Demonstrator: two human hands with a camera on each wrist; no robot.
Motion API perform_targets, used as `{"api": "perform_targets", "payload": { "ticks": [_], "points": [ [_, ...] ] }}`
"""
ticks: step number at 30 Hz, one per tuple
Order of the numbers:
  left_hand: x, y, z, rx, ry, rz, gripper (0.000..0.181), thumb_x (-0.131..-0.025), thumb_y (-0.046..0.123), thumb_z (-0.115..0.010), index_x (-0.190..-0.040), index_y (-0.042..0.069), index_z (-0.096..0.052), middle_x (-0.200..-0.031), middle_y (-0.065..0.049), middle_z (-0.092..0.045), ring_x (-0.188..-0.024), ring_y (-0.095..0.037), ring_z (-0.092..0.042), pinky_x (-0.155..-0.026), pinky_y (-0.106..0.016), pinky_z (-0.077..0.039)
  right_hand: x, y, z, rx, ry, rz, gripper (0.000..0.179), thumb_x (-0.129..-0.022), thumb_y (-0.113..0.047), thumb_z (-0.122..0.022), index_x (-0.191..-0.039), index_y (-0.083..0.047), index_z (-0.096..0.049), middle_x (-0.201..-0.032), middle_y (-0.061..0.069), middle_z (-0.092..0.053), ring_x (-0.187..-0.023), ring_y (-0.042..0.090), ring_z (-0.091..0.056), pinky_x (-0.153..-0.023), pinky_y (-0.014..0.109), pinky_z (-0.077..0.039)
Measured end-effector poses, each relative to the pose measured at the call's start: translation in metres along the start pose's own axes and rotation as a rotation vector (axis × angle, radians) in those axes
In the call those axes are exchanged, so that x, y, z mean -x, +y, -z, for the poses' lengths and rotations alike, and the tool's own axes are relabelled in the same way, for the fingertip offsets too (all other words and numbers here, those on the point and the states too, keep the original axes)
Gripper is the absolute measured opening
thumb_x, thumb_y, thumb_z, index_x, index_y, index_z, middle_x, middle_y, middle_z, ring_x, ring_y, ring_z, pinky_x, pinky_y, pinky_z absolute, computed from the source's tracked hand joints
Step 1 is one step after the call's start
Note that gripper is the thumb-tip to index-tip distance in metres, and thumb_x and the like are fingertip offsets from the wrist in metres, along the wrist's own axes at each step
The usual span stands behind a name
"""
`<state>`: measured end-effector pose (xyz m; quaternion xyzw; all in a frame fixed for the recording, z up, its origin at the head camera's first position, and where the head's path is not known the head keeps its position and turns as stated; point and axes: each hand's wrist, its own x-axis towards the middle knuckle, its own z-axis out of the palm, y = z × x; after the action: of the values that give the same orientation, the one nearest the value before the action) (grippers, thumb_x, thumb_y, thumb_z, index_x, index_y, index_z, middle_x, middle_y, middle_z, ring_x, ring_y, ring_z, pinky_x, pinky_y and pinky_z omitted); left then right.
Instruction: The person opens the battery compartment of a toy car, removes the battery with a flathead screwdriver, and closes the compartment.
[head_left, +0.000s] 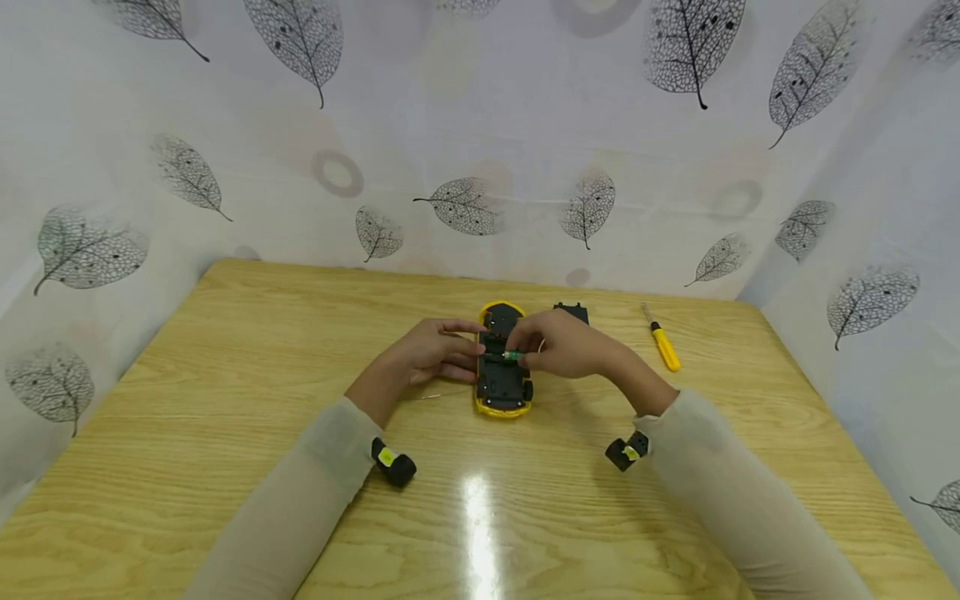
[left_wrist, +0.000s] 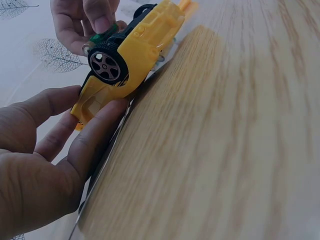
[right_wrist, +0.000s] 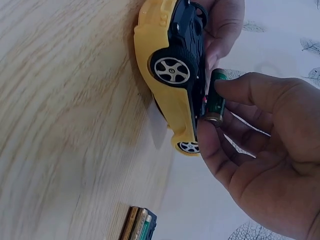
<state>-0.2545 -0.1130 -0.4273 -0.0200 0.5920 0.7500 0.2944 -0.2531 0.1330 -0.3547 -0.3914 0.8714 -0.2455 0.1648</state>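
Observation:
A yellow toy car [head_left: 504, 387] lies upside down on the table, its black underside and wheels [right_wrist: 172, 70] facing up. My left hand [head_left: 438, 352] holds the car by its left side; in the left wrist view its fingers [left_wrist: 97, 132] lie against the yellow body. With my right hand [head_left: 566, 343] I pinch a green battery [right_wrist: 216, 97] between thumb and fingertips. The battery is just over the open hollow in the middle of the underside. Whether it touches the hollow's contacts cannot be seen.
A black piece [head_left: 572, 312] lies behind my right hand; the right wrist view shows slim brown, pale and green items [right_wrist: 135, 224] beside it. A yellow-handled screwdriver [head_left: 664, 346] lies farther right. Left of the car is a thin, small metallic item [head_left: 430, 397].

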Motion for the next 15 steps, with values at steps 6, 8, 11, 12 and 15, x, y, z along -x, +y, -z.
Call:
{"api": "perform_targets", "payload": {
  "ticks": [6, 8, 11, 12, 15],
  "points": [
    [0.0, -0.001, 0.0, -0.002, 0.006, -0.008, 0.044, -0.095, -0.004, -0.068, -0.137, 0.004, -0.061, -0.115, -0.025, -0.072, -0.087, -0.03, -0.075, -0.075, -0.043, -0.064, 0.01, 0.01, 0.005, -0.009, 0.026, -0.012, 0.015, -0.098, -0.009, -0.067, -0.111, -0.008, -0.074, -0.1, 0.002, -0.073, -0.088, 0.013, -0.068, -0.082, 0.037, -0.06],
    [0.0, -0.001, 0.0, -0.004, 0.01, -0.007, 0.044, -0.095, -0.005, -0.068, -0.137, 0.004, -0.061, -0.116, -0.025, -0.072, -0.087, -0.03, -0.075, -0.075, -0.043, -0.065, 0.013, 0.015, 0.006, -0.01, 0.035, -0.023, 0.015, -0.098, -0.009, -0.068, -0.112, -0.007, -0.074, -0.1, 0.003, -0.072, -0.088, 0.013, -0.068, -0.082, 0.038, -0.06],
    [0.0, 0.0, -0.001, -0.01, 0.012, -0.008, 0.044, -0.095, -0.005, -0.068, -0.137, 0.005, -0.061, -0.116, -0.025, -0.071, -0.087, -0.03, -0.075, -0.075, -0.043, -0.064, 0.019, 0.022, 0.007, -0.005, 0.043, -0.043, 0.015, -0.098, -0.01, -0.068, -0.112, -0.007, -0.073, -0.099, 0.001, -0.072, -0.089, 0.014, -0.067, -0.082, 0.038, -0.06],
    [0.0, 0.0, -0.001, -0.012, 0.013, -0.008, 0.044, -0.095, -0.005, -0.068, -0.137, 0.005, -0.061, -0.116, -0.024, -0.071, -0.087, -0.03, -0.075, -0.075, -0.043, -0.064, 0.022, 0.024, 0.007, -0.003, 0.045, -0.051, 0.015, -0.098, -0.01, -0.068, -0.112, -0.007, -0.073, -0.099, 0.001, -0.071, -0.089, 0.014, -0.067, -0.082, 0.038, -0.06],
    [0.0, 0.0, -0.001, -0.015, 0.013, -0.005, 0.044, -0.095, -0.004, -0.068, -0.138, 0.005, -0.062, -0.116, -0.024, -0.072, -0.087, -0.03, -0.075, -0.075, -0.043, -0.064, 0.027, 0.032, 0.007, 0.002, 0.042, -0.065, 0.015, -0.099, -0.011, -0.068, -0.112, -0.007, -0.073, -0.1, 0.001, -0.072, -0.09, 0.014, -0.067, -0.082, 0.039, -0.06]
  ]
}}
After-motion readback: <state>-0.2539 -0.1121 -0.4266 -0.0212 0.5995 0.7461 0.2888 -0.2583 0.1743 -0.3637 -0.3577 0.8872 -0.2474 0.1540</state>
